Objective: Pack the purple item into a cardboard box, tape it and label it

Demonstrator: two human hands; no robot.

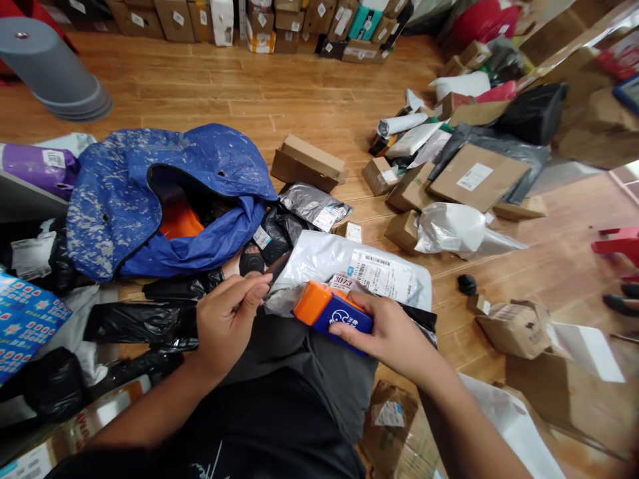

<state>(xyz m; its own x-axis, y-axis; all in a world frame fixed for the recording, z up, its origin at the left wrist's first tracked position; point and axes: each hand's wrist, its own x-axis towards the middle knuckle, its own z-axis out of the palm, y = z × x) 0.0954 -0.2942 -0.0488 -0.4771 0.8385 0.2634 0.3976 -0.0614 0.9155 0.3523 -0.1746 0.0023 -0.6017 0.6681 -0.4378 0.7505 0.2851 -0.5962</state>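
Observation:
My right hand (pixel 377 324) is wrapped round a blue-and-orange handheld label printer (pixel 327 313), held over my lap with its orange end pointing left. Just behind it, a small white sticker (pixel 343 281) printed 3073 shows near a white plastic mailing bag (pixel 319 256). That bag lies across my knees and carries a large barcode shipping label (pixel 382 273). To the left of the printer, my left hand (pixel 229 316) is closed, thumb pressed against the forefinger. Whatever sits in that pinch is too small to make out.
A big blue sack (pixel 120 179) lies unzipped at the front left, orange inside. Black plastic parcels (pixel 142 322) surround my left side. Cardboard boxes and mailers (pixel 474 176) are heaped on the right, and more boxes (pixel 304 20) line the far side. A grey stool (pixel 54 66) stands upper left.

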